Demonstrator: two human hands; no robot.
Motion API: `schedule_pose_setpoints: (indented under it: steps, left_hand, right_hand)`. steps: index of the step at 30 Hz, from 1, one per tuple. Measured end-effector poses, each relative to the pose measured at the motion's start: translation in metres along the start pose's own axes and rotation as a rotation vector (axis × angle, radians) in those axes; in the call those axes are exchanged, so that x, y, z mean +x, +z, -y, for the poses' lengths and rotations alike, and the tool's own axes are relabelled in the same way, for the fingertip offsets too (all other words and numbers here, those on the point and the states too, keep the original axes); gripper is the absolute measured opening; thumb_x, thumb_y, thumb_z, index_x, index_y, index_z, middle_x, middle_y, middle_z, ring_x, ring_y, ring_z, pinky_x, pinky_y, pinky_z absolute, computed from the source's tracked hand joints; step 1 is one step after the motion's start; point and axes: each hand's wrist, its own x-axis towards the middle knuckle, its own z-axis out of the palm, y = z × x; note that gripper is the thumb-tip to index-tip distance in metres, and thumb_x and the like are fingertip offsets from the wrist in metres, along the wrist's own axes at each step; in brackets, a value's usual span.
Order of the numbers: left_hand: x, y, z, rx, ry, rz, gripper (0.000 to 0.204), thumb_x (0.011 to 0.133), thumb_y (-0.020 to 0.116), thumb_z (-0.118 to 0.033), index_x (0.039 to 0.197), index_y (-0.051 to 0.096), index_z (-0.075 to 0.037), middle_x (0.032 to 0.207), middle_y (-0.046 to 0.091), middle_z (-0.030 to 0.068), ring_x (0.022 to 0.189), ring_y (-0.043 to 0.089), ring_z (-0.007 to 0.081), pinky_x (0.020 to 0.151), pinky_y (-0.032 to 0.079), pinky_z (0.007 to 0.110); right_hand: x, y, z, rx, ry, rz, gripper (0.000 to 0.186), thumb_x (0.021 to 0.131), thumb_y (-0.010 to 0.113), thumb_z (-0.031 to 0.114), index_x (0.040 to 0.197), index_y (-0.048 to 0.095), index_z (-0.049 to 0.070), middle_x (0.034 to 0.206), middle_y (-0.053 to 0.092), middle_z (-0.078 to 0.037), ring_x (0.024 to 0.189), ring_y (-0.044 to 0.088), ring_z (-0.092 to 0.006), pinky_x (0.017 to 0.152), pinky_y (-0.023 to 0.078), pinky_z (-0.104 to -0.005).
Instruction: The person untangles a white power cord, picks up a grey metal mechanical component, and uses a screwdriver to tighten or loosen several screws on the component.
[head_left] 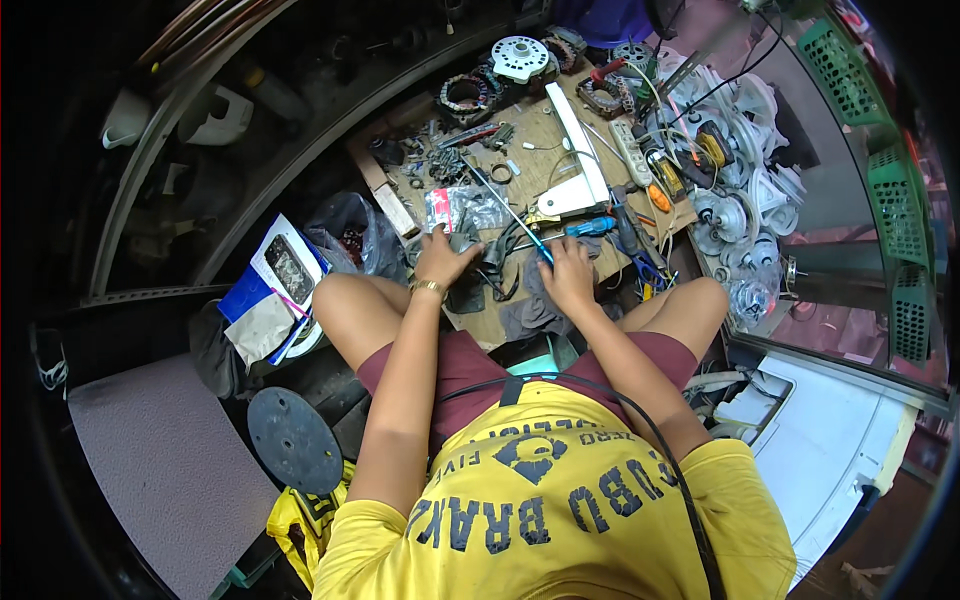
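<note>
My right hand (570, 277) is closed around the blue handle of a long thin screwdriver (512, 213). Its shaft slants up and left over the wooden work board (540, 130), the tip lying among small metal parts (462, 158). My left hand (446, 262) has its thumb and fingers apart, resting at a dark grey cloth or part (465, 243) that it partly covers. Just beyond its fingertips lies a clear plastic bag (483, 207) with a red and white label (438, 208). Beside my right hand is a second screwdriver with a blue handle (590, 227).
A white angled housing (578, 150) lies across the board's middle. Wound motor coils (465, 95) and a white round disc (520, 58) stand at the back. To the right are a power strip (630, 150) and piled white fan parts (745, 190). A phone (288, 268) lies on papers at left.
</note>
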Motion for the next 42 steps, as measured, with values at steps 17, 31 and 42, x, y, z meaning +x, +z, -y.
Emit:
schedule_pose_setpoints:
  steps: [17, 31, 42]
  left_hand:
    - [-0.021, 0.040, 0.056, -0.689, 0.143, -0.341, 0.050, 0.080, 0.090, -0.019, 0.116, 0.059, -0.003, 0.098, 0.072, 0.0122, 0.079, 0.068, 0.0147, 0.069, 0.057, 0.029]
    - [-0.041, 0.072, 0.058, -0.544, 0.185, -0.531, 0.067, 0.071, 0.090, -0.026, 0.119, 0.050, -0.002, 0.121, 0.050, 0.0181, 0.121, 0.046, 0.0347, 0.107, 0.036, 0.042]
    - [-0.035, 0.067, 0.054, -0.539, 0.178, -0.576, 0.103, 0.068, 0.091, -0.020, 0.152, 0.034, -0.002, 0.139, 0.048, 0.0247, 0.129, 0.047, 0.0391, 0.112, 0.037, 0.046]
  right_hand:
    - [0.001, 0.036, -0.028, 0.007, 0.242, 0.118, 0.039, 0.089, 0.073, 0.030, 0.119, 0.068, 0.005, 0.134, 0.058, -0.017, 0.120, 0.056, -0.0435, 0.098, 0.049, -0.0561]
    - [-0.027, -0.005, -0.063, 0.003, 0.256, 0.052, 0.034, 0.077, 0.074, 0.028, 0.106, 0.076, 0.009, 0.118, 0.063, -0.014, 0.117, 0.057, -0.0383, 0.093, 0.049, -0.0544]
    - [-0.020, -0.021, -0.093, -0.104, 0.056, 0.109, 0.037, 0.074, 0.076, 0.024, 0.107, 0.071, 0.008, 0.114, 0.062, -0.015, 0.112, 0.060, -0.0358, 0.092, 0.050, -0.0482]
